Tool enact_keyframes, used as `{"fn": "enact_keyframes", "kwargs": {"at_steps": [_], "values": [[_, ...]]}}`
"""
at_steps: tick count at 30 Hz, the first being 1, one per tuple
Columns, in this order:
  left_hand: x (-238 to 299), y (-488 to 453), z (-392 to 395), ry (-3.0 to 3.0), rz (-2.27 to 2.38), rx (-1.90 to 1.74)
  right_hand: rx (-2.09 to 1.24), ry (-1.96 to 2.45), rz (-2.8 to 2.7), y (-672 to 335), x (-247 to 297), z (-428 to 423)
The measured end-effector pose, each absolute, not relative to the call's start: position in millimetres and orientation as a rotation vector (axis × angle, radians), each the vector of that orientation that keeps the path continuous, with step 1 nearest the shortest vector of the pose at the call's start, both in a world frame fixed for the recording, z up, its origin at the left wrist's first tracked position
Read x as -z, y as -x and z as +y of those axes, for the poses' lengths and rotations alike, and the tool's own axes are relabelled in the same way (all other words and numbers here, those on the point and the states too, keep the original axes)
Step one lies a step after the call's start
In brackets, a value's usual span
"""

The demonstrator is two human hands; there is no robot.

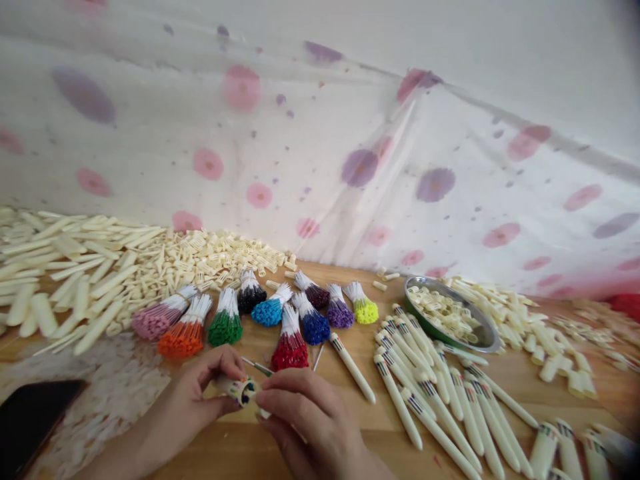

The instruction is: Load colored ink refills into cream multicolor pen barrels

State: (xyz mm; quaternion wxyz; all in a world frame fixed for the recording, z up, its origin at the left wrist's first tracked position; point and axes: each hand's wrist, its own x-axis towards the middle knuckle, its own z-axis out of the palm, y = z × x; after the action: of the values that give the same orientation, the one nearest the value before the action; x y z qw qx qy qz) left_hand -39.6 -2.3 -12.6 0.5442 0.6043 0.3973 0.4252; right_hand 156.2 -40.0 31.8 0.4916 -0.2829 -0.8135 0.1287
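My left hand (203, 385) pinches a short cream pen barrel (234, 388), its round open end facing right with coloured bits inside. Close against that end, my right hand (313, 413) has its fingertips closed on a small cream plastic piece (261, 408), mostly hidden by the fingers. Just beyond my hands stand bundles of coloured refills with white stems, among them red (290, 347), orange (181, 337), green (225, 323) and blue (313, 325). A thin metal-tipped tool (256, 365) lies partly behind my right hand. One multicolour pen (353, 368) rests to the right of the bundles.
Many multicolour pens (440, 393) lie in a pile at right. Behind them a metal bowl (487, 337) holds small cream parts. Cream barrels (70, 267) and small parts (215, 257) heap up at back left. A black phone (40, 420) lies at left beside a clear plastic bag (115, 380).
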Motion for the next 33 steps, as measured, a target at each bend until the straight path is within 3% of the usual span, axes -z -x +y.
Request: {"fn": "enact_keyframes", "kwargs": {"at_steps": [26, 33], "values": [[-13.1, 27.4, -15.2, -1.257, 1.036, -0.992, -0.335, 0.712, -1.959, -153.7, -22.9, -34.4], [-11.4, 25.3, -16.8, -1.244, 1.093, -0.982, -0.476, 0.748, -1.881, -157.0, -26.9, -33.2]]}}
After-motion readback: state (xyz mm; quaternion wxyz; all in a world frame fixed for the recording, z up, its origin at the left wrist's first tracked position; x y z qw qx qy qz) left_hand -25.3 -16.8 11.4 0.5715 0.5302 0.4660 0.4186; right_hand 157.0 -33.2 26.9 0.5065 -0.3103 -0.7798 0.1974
